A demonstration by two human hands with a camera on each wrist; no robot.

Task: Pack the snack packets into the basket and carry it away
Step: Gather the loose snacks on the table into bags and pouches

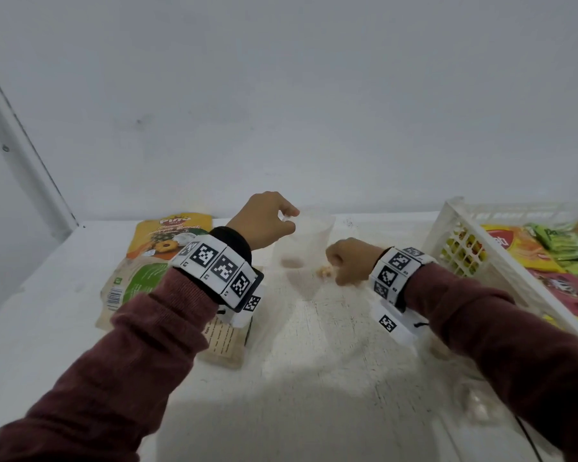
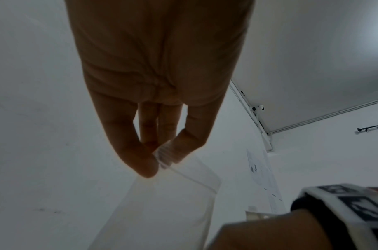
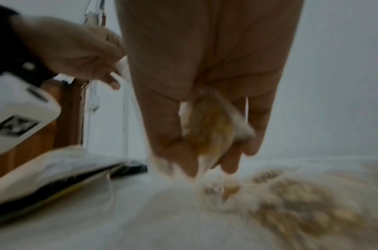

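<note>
Nearest, along the right edge of the white table [image 1: 331,378], a small clear packet [image 1: 477,408] with pale pieces inside lies partly under the right sleeve [image 1: 514,345]; it is blurred and its contents cannot be told.

Further in, toward the left side of the table, a beige snack packet with a green round label [image 1: 131,288] lies flat, half covered by the left wrist band [image 1: 221,271]. Just behind it, close to the far edge, lies a yellow biscuit packet [image 1: 171,238] printed with a pineapple ring; the two touch or overlap.

Around the middle of the table the right hand [image 1: 347,261] is curled low over the surface, its fingers [image 3: 254,132] closed round a clear packet of orange-brown snacks [image 3: 211,128] that reaches down to the table. The right wrist view is smeared, and more pale crumbly snack pieces [image 3: 290,199] show beside the hand.

Just beyond, the left hand [image 1: 264,221] is raised above the table, thumb and fingertips [image 2: 145,162] pinching the top rim of a clear plastic bag [image 1: 301,248], which hangs open below them. A little brownish matter sits at the bottom of the bag; what it is cannot be told.

At the far right corner the white lattice basket [image 1: 447,241] stands tilted in view. It holds a red and yellow snack packet [image 1: 521,255], green packets [image 1: 568,241] behind that, and a pink-red packet [image 1: 568,295] nearer.
</note>
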